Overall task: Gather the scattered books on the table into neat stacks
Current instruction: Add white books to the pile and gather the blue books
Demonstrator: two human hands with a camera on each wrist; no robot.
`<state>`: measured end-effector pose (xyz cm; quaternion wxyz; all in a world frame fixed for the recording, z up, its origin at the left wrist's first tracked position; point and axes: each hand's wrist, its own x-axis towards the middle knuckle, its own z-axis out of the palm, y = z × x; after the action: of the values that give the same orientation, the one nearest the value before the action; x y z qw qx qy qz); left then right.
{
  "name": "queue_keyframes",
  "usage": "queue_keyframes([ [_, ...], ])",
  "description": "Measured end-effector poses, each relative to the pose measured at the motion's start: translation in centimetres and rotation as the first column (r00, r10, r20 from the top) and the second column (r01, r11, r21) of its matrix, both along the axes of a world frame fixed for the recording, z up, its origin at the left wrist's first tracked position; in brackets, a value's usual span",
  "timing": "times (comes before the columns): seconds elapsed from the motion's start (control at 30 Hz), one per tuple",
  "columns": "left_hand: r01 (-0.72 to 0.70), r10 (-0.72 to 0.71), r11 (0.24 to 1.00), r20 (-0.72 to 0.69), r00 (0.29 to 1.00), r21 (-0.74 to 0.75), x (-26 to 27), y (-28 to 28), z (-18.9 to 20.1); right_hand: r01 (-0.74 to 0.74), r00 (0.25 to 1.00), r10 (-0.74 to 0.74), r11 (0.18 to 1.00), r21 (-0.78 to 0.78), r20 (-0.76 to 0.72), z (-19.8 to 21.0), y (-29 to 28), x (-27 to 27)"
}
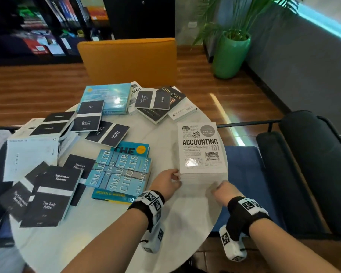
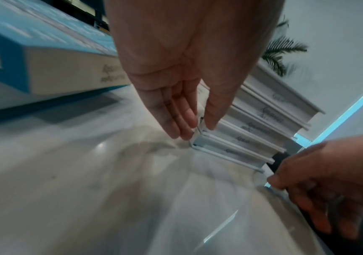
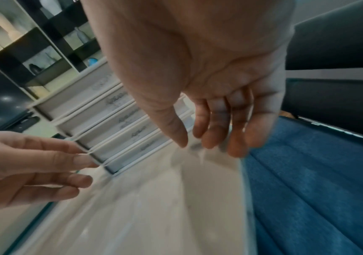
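A stack of several white books (image 1: 200,148), "Accounting 101" on top, stands at the right edge of the round white table (image 1: 98,223). My left hand (image 1: 177,175) touches the stack's near left corner with straight fingers (image 2: 176,120) and thumb on either side of it. My right hand (image 1: 217,189) hovers at the near right corner with relaxed fingers (image 3: 211,138) holding nothing; whether it touches the books is unclear. The page edges of the stack (image 2: 252,136) (image 3: 119,127) line up roughly. Other books lie scattered left and behind.
A blue pile topped by "Smaller and Smaller Circles" (image 1: 120,170) lies just left of my left hand. Black booklets (image 1: 51,194) and white books cover the left side; more books (image 1: 159,103) lie at the far edge. An orange chair (image 1: 130,60) stands behind, a blue seat (image 1: 242,174) to the right.
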<state>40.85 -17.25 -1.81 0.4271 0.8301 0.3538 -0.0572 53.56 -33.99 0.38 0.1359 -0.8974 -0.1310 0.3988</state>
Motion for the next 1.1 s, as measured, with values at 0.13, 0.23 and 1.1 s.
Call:
queue_keyframes([
  [0.13,-0.118,0.122,0.992,0.073,0.990,-0.047,-3.0,0.3,1.0,-0.154,0.984,0.156,0.988,0.027,-0.082,1.5,1.5,-3.2],
  [0.23,-0.223,0.227,0.974,0.142,0.963,-0.041,-5.7,2.0,2.1,-0.212,0.971,0.220,0.973,0.093,-0.090,1.3,4.3,-5.3],
  [1.1,-0.117,0.200,0.901,-0.159,0.967,0.417,-8.8,34.1,2.7,-0.769,0.581,0.719,0.638,-0.032,0.382,0.7,27.1,-16.3],
])
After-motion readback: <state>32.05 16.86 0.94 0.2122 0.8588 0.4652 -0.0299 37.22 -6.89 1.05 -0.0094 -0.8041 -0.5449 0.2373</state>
